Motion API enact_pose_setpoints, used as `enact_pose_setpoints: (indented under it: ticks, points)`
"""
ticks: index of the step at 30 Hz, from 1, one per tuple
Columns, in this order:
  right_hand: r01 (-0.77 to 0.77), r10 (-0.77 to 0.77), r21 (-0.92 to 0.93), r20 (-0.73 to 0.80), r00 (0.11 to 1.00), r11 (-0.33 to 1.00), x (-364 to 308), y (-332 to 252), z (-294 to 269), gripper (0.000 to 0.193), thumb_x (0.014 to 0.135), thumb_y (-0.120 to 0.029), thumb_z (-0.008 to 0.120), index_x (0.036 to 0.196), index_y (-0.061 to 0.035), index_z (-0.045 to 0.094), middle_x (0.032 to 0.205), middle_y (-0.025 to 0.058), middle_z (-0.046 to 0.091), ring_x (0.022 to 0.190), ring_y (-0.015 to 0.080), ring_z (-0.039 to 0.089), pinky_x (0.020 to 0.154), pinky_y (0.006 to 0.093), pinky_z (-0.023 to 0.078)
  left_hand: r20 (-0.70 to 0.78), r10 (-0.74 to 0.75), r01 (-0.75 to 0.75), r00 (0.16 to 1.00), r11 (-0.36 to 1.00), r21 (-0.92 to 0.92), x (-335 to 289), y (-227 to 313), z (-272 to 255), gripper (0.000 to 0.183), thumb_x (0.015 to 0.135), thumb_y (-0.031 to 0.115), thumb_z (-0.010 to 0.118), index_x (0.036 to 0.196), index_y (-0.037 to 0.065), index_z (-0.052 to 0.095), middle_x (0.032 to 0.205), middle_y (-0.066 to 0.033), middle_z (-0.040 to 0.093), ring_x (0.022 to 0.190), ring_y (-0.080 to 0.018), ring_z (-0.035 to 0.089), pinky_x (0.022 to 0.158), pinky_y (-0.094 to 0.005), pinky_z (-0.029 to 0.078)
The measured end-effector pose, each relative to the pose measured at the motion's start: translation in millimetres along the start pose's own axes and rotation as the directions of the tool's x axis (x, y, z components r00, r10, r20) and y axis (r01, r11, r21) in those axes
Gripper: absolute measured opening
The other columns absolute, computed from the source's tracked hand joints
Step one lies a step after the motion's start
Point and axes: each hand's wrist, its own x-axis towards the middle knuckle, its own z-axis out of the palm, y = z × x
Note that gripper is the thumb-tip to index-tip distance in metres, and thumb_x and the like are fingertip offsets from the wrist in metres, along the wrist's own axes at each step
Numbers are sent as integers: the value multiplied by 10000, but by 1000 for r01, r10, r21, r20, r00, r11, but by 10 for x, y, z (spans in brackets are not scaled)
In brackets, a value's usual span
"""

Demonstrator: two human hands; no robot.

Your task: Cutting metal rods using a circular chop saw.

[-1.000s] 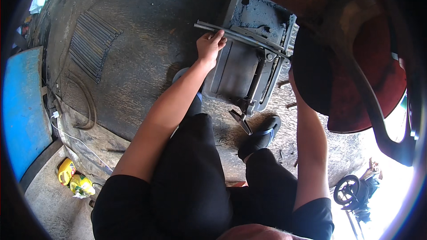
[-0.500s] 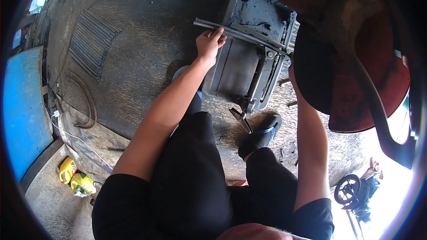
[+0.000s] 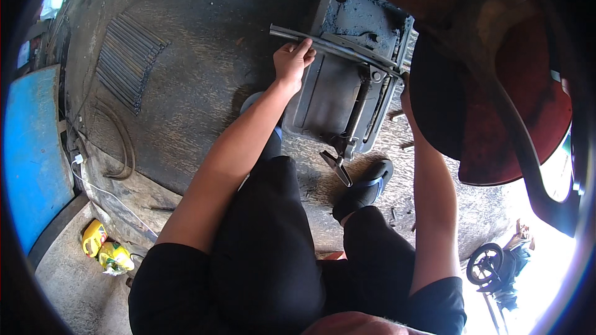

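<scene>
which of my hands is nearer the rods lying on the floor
Left. The left hand, holding a bar, is to the right of the rods; the right hand, mostly hidden by the dark disc, is farther right.

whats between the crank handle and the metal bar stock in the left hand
The threaded clamp screw, over the grey base plate, in the head view.

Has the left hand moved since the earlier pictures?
No, not noticeably in any direction: judged against the crank handle, the left hand keeps about the same place.
</scene>
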Motion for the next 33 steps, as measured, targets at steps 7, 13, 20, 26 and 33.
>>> enact_pose_setpoints:
  ticks: [7, 13, 20, 26, 33]
  points:
    - [-76, 73, 59, 48, 996, 995, 294, -351, -344, 227, 853, -223, 610, 968, -34, 659, 903, 156, 651, 808, 297, 617, 771, 400, 466, 10, 23, -22, 1000, 999, -28, 28, -10, -46, 171, 827, 129, 714, 762, 95, 559, 750, -20, 616, 683, -105, 618, 640, -230, 521]
    - [-147, 136, 132, 90, 987, 980, 478, -544, -605, 235, 853, -218, 601, 992, -35, 651, 921, 152, 650, 825, 289, 617, 780, 392, 467, -10, 31, -32, 999, 998, -58, -15, -6, 10, 174, 829, 143, 716, 758, 73, 573, 735, -30, 615, 667, -111, 620, 609, -227, 514]
    - [-226, 195, 252, 140, 971, 941, 705, -713, -842, 247, 851, -211, 592, 1019, -37, 642, 941, 146, 648, 844, 279, 616, 791, 383, 468, 6, 12, -12, 1000, 1000, -20, -29, 18, 16, 256, 845, 129, 694, 725, 147, 468, 750, -16, 616, 700, -106, 621, 668, -240, 523]
    - [-285, 231, 334, 194, 953, 899, 928, -972, -1067, 260, 851, -205, 583, 1043, -38, 634, 959, 141, 646, 861, 270, 615, 800, 375, 468, 5, 10, -10, 1000, 1000, -28, -4, 11, -40, 164, 839, 151, 704, 783, 114, 555, 747, -8, 612, 694, -100, 615, 661, -236, 516]
    - [-357, 275, 377, 254, 927, 855, 1182, -1012, -1380, 277, 850, -199, 573, 1071, -40, 624, 979, 136, 644, 880, 261, 614, 811, 366, 469, 22, 1, 0, 1000, 999, -45, 5, -42, 1, 138, 842, 156, 701, 815, 106, 575, 750, 0, 611, 693, -92, 614, 654, -230, 518]
